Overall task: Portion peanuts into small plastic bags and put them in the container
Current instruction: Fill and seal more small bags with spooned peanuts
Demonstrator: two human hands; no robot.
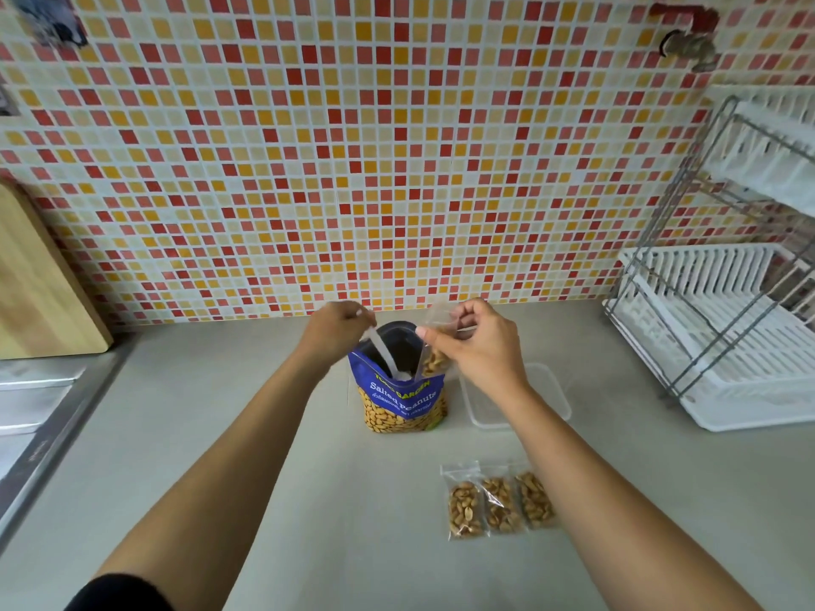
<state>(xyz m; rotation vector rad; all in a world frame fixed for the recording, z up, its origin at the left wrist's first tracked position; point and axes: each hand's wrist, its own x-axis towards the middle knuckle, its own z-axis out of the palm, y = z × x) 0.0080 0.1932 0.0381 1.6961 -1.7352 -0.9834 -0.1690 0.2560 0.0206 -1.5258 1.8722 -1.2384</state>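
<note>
A blue Salted Peanuts bag (pixel 401 401) stands open and upright on the counter. My left hand (pixel 337 330) grips the handle of a white plastic spoon (pixel 388 357) whose bowl dips into the bag's mouth. My right hand (pixel 478 343) pinches the top of a small clear plastic bag (pixel 434 359) partly filled with peanuts, held just right of the big bag's opening. Three filled small bags (pixel 500 502) lie side by side on the counter, near me. A clear rectangular container (pixel 553 385) sits right of the big bag, partly hidden by my right forearm.
A white dish rack (pixel 723 328) with a metal frame stands at the right. A wooden cutting board (pixel 39 280) leans on the tiled wall at the left. Below it the steel sink edge (pixel 48 416) runs along the counter.
</note>
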